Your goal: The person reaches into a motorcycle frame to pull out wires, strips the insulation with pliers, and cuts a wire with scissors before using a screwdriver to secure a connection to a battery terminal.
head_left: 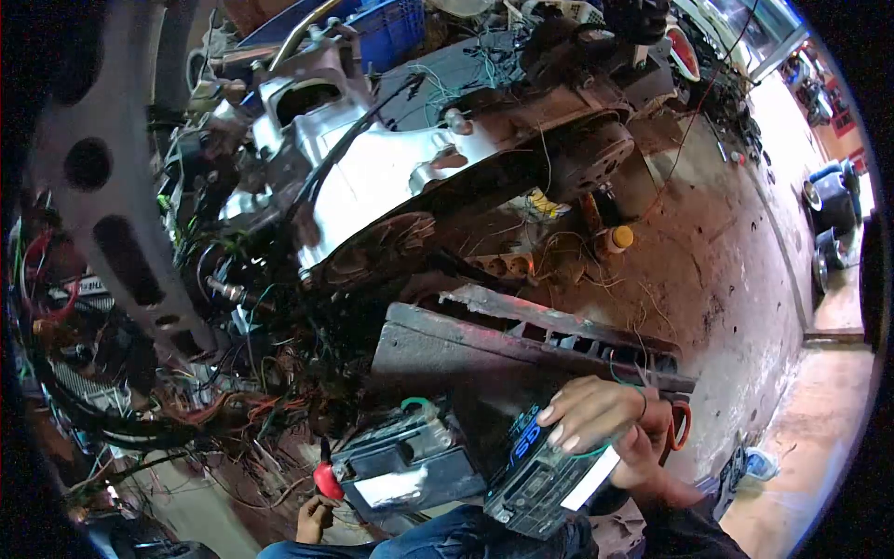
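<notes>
My right hand (pixel 601 424) is closed over the upper end of a black battery (pixel 535 484) with blue "GS" lettering and a white label. The battery tilts against my lap. A thin green wire (pixel 589 455) passes by my fingers. Low on the left, my left hand (pixel 315 520) has its fingers curled together; what they hold, if anything, is hidden. Just above it is a red bulb-shaped piece (pixel 328 481) with a dark tip. Between my hands sits a second black battery (pixel 414 480) with a white label and a green loop on top.
A large silver engine casing (pixel 372 177) stands ahead, with a perforated metal frame (pixel 121 224) at left. Tangled wires (pixel 214 405) spread below it. A worn grey panel (pixel 466 345) lies before me. A yellow-capped bottle (pixel 616 239) and a blue crate (pixel 386 37) are farther off.
</notes>
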A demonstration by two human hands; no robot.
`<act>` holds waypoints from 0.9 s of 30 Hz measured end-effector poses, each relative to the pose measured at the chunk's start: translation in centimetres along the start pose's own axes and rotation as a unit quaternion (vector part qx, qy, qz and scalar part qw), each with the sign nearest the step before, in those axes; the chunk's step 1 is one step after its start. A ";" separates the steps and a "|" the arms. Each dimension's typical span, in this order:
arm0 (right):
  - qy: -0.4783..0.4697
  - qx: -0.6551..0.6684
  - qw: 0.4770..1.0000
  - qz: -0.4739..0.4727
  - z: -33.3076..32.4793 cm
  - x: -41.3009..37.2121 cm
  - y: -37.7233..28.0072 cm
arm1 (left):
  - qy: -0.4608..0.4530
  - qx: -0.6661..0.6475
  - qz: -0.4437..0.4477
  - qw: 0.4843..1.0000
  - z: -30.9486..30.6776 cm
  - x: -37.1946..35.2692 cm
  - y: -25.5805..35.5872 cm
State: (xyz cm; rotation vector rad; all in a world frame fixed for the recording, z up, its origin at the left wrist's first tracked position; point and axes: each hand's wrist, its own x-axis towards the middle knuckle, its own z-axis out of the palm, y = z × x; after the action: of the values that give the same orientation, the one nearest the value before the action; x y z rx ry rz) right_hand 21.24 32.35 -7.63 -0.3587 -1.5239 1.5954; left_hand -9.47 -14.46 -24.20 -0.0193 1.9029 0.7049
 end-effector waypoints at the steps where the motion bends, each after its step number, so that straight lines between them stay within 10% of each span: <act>1: 0.002 0.004 0.999 -0.036 0.0 -0.1 0.9 | 0.005 0.009 -0.008 1.000 0.2 -0.2 0.2; 18: -0.039 -0.035 0.999 -0.006 -1.4 0.3 0.2 | 0.005 0.058 0.019 0.998 2.8 1.4 4.7; 27: -0.078 -0.091 0.977 0.179 -2.1 0.1 -3.6 | 0.060 0.076 0.056 0.994 0.3 -1.6 2.4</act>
State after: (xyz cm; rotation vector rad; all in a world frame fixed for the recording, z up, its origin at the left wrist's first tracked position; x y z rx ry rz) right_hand 24.10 33.35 -4.78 -0.6530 -1.8093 1.7973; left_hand -9.30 -12.77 -21.81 0.1454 2.0813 0.6434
